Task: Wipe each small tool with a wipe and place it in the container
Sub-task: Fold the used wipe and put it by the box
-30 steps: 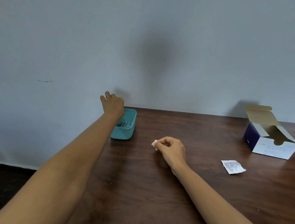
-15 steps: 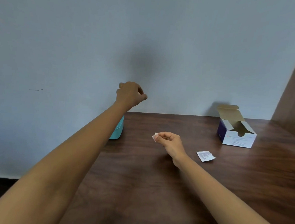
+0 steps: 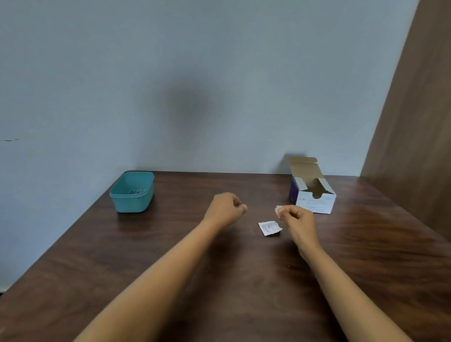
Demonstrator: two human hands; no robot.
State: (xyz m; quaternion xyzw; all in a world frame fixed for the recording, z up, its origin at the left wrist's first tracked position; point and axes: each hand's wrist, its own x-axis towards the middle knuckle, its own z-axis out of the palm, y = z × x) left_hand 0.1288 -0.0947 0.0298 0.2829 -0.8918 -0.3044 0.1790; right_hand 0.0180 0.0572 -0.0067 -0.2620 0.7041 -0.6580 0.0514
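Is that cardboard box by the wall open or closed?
Open: the box has its top flap standing up, inside showing.

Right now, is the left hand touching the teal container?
No, the left hand is curled in the air well apart from the teal container, close to the right hand.

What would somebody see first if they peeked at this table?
Two bare hands meet over the middle of the wooden table: the right hand pinches a white wipe, and the left hand is curled. A teal container stands at the far left corner, and an open cardboard box at the back right.
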